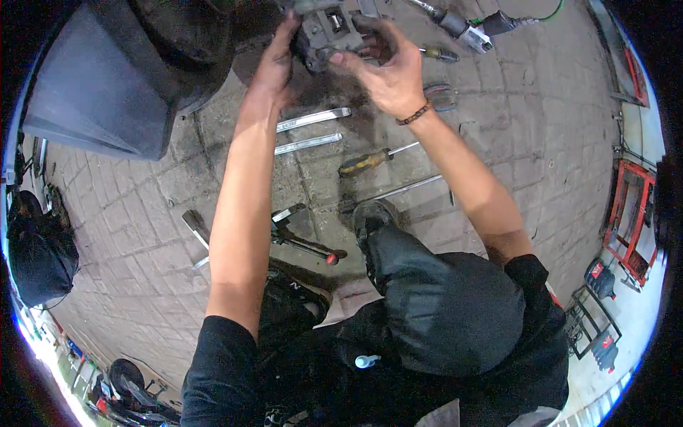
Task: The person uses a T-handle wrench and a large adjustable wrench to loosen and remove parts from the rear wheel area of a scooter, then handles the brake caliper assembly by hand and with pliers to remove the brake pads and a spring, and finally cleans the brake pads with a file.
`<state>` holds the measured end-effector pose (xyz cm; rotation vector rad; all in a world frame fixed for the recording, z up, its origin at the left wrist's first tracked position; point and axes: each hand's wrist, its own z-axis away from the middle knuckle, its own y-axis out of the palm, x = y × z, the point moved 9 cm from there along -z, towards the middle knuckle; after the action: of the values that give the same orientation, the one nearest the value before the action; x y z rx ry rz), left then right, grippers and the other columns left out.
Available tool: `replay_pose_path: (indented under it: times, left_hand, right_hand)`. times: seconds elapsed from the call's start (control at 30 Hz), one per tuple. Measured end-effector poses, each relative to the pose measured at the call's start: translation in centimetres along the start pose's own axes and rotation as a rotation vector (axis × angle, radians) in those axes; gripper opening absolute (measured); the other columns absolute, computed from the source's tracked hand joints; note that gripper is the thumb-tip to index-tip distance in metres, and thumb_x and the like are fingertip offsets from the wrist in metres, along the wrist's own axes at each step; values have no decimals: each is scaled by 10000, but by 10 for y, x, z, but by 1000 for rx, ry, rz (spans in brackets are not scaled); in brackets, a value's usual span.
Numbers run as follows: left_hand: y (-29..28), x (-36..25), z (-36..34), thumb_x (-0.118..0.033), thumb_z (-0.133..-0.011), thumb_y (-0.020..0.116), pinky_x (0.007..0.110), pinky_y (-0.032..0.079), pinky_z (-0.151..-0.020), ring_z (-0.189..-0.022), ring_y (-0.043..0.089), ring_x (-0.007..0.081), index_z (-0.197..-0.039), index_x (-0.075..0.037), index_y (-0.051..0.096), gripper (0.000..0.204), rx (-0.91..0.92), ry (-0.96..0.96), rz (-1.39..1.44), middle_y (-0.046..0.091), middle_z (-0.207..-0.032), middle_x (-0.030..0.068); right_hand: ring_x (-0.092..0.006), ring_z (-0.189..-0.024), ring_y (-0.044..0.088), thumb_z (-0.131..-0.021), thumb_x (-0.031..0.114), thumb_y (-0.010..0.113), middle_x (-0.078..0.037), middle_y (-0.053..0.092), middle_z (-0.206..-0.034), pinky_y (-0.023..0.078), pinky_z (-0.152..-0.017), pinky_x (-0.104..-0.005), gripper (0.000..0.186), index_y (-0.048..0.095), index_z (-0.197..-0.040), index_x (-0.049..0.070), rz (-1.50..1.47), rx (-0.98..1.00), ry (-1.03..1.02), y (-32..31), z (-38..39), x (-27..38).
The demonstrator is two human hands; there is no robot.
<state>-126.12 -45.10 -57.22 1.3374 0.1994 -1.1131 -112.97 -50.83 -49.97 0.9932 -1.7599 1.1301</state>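
Observation:
Between my two hands, at the top edge of the view, is a dirty grey brake caliper (329, 32). My left hand (277, 60) is against its left side, with the fingers partly hidden behind it. My right hand (388, 71) grips its right side, thumb on the lower front edge and fingers curled around. Whether the caliper is attached to anything above cannot be seen. Below my hands, two flat chrome bars (313, 119) lie on the paving, and a screwdriver (366, 164) with a worn yellow-and-black handle rests nearby.
A grey plastic body panel (92, 85) stands at upper left beside a dark tyre (188, 43). An air tool (455, 27) with a green hose, pliers (442, 99) and a red-tipped lever tool (307, 243) lie on the floor. Far right stands a red metal frame (627, 220).

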Motion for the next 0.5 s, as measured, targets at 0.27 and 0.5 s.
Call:
replay_pose_path:
  times: [0.27,0.5]
  left_hand:
    - [6,-1,-1,-519,-873,458,400,432,-956,-1062,580,236,-1216,-79,541,563,-11,64,-45,607,-1174,75]
    - [-19,20,6,-451,-836,612,363,450,-921,-1023,596,215,-1199,-38,552,553,-158,-127,-69,618,-1136,82]
  right_hand:
    - [-194,-816,629,-680,308,823,-146,647,-906,502,-733,-314,593,568,-1067,-61,-82,71,-30,5,3,-10]
    - [-315,-833,621,-745,252,749,-193,632,-934,499,-738,-368,361,627,-954,-16,252,108,-135,-25,-10,-8]
